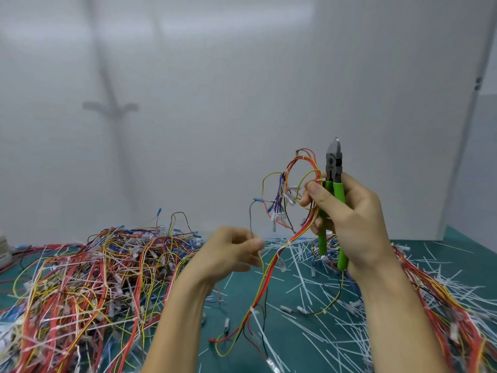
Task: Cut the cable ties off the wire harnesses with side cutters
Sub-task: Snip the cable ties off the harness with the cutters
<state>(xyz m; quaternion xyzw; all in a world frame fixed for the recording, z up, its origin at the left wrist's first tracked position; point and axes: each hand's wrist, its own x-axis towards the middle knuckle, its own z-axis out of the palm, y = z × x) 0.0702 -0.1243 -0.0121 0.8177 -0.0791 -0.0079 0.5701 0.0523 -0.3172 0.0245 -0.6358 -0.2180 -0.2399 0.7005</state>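
Cut cable ties are strewn across the worktop. One wire of the harness is pinched by the left hand's fingers. Side cutters and harness are clasped together in the right hand. Much is judged left: the tied pile beyond.

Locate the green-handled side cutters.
Head view, right of centre: the green-handled steel side cutters stand upright in the right hand, beside a raised multicoloured wire harness.

— Where's the tangled heap of red-and-yellow wire harnesses?
— Lower left, on the teal table mat. Cut white plastic cable ties litter its lower right. Above them, centre right: green-handled steel side cutters, with a looped thin-wire harness just left.
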